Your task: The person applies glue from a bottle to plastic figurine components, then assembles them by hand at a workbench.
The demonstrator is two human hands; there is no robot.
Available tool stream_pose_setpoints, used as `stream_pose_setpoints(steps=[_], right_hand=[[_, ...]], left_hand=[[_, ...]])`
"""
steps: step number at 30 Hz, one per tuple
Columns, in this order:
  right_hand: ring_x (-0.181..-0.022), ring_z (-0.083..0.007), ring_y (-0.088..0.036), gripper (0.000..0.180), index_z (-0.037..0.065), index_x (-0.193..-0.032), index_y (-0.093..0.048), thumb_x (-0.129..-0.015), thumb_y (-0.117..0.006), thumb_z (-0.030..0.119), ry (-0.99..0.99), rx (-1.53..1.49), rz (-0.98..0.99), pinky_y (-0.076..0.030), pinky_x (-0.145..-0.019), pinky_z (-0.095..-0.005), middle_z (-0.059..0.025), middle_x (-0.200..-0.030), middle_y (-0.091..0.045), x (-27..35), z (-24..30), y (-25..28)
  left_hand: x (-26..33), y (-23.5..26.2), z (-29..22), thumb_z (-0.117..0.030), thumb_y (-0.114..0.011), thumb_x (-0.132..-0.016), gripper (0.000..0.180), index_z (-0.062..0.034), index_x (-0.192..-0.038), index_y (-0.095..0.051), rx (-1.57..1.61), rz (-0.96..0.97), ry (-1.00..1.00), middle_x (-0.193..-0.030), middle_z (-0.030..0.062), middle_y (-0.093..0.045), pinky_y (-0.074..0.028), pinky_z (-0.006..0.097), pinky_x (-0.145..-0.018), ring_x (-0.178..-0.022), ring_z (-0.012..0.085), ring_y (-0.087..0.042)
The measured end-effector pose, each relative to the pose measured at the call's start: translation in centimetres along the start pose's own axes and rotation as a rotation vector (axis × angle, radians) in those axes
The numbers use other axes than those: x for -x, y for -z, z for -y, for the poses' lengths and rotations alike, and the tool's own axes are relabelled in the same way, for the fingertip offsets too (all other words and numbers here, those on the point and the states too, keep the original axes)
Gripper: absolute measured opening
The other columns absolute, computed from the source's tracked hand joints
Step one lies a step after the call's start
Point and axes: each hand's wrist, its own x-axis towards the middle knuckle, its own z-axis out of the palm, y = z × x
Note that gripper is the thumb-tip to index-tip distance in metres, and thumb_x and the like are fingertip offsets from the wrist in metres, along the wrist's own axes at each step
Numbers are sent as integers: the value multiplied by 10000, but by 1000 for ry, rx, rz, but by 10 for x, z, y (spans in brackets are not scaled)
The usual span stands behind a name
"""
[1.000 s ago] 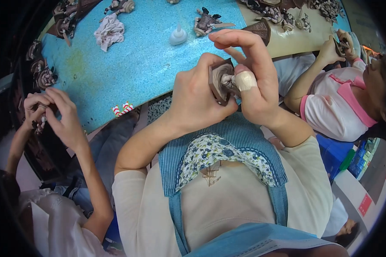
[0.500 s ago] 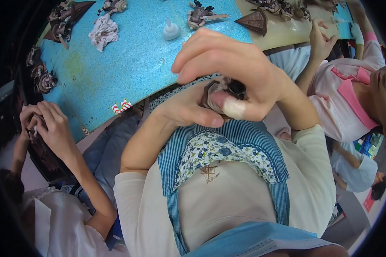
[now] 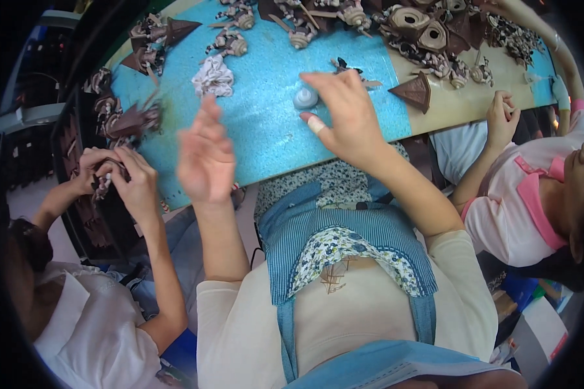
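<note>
My left hand (image 3: 207, 157), smeared by motion, is raised over the table's near edge with its palm showing and nothing in it. Its fingers are stretched upward. My right hand (image 3: 348, 117) hovers over the blue table with thumb and fingers apart, holding nothing; a pale band is wrapped round the thumb. Close by the thumb stands a small whitish squeeze bottle (image 3: 305, 98) with a nozzle. Partly hidden behind my right hand lies a small figure (image 3: 372, 83). A blurred brown piece (image 3: 133, 123) is at the table's left side.
A crumpled white cloth (image 3: 213, 76) lies beyond my left hand. Several brown and cream figures (image 3: 229, 43) line the far side, and a brown pointed piece (image 3: 416, 91) lies to the right. A co-worker's hands (image 3: 124, 174) handle a figure at left; another person's hand (image 3: 501, 118) is at right.
My hands have parted; the brown piece they held is no longer in them. The left moved left and up, the right toward the bottle. The view has shifted, showing more of the table's far side.
</note>
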Motion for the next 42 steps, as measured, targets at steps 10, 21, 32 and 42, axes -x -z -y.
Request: stream_pose_setpoints(steps=[10, 21, 32, 42], right_hand=[[-861, -296, -530, 283, -3, -1058, -585, -803, -673, 82, -86, -156, -33, -430, -776, -377, -129, -978, -610, 7, 0, 23], [-885, -269, -526, 305, -5, -1110, -565, -844, -661, 110, -164, -234, -35, -438, -783, -347, -119, -988, -598, 23, -5, 33], [-933, -168, -597, 312, -21, -1213, -514, -947, -572, 131, -430, -661, -52, -484, -823, -295, -94, -1064, -539, 37, -11, 23], [-869, -141, -592, 358, -24, -1284, -490, -968, -547, 136, -503, -784, 28, -494, -783, -271, -71, -1054, -476, 44, -4, 27]], left_hand=[[-142, -50, 31, -99, -700, -860, 187, -32, -1031, -664, -1868, 185, -928, -846, 92, -680, -499, 241, -650, -725, 105, -637], [-192, -23, 35, -101, -754, -761, 356, -138, -1099, -646, -1996, 168, -857, -842, 115, -719, -542, 324, -674, -762, 239, -710], [-78, -42, 20, -62, -711, -845, 264, -20, -1082, -605, -994, -242, -435, -840, 99, -666, -532, 253, -588, -687, 154, -665], [-12, -2, 36, -210, -677, -908, 303, 47, -1014, -557, -1171, -437, 35, -676, 61, -594, -456, 253, -466, -495, 133, -555]])
